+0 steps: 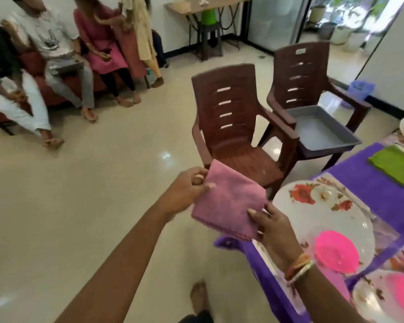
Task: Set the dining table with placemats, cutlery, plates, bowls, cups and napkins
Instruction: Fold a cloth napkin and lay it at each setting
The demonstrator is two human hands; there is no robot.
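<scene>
Holding folded pink napkin (229, 201) in air, just off counter (371, 190) edge, above floor. Left hand (184, 191) pinching napkin's left edge, fingers curled. Right hand (274, 228) gripping near right corner, thumb on top. On counter: plate (322, 213) beside right hand, bowl (336, 252) on it, green napkin (394, 165) farther back. Behind pink napkin, chair (233, 127).
</scene>
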